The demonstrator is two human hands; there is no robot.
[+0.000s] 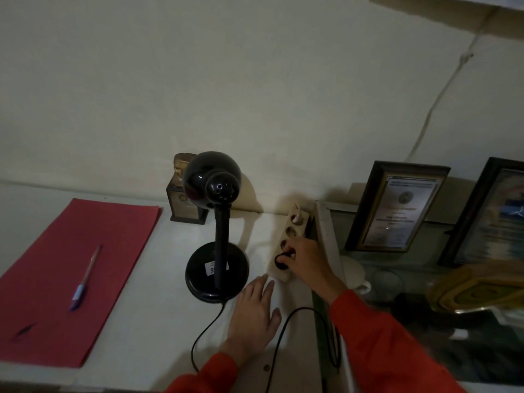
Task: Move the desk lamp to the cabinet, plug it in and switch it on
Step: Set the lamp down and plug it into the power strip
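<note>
A black desk lamp [217, 231] stands unlit on the white cabinet top [153, 307], its round head turned away from me. Its black cord [204, 333] loops across the top toward the right. A beige power strip [293, 236] lies beside the lamp, against the wall. My right hand [304, 260] pinches the lamp's black plug [282, 260] at the strip's nearest socket. My left hand [252, 313] rests flat on the cabinet top, fingers spread, just below the strip's near end and right of the lamp base.
A red folder [76, 276] with a pen [85, 279] lies at the left. A small trophy [185, 199] stands behind the lamp. Framed certificates [397, 208] lean on the wall at the right over a glass-topped surface [425, 307]. A white plug [297, 215] fills the strip's far socket.
</note>
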